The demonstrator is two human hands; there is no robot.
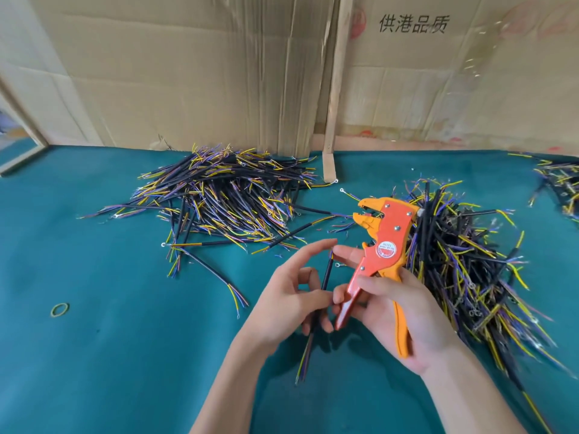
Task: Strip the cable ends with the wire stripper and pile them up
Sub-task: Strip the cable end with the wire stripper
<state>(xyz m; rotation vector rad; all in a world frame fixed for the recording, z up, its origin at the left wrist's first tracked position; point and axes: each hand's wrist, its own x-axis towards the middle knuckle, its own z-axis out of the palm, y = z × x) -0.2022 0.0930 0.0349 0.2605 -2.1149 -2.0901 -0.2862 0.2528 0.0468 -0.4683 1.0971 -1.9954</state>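
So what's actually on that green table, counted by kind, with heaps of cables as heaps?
Cable heaps: 3 (back left, right, far right edge)
Wire stripper: 1
Cable in hand: 1
Rubber band: 1
Total: 6

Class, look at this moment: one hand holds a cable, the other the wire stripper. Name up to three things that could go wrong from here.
1. The left hand and the right hand's fingertips pinch the cable while its upper end sits below the wire stripper's open jaws; it could be fed in crookedly.
2. Fingers near those jaws might get nipped.
3. The two heaps, left pile and right pile, look alike, so the finished cable could land in the wrong one.
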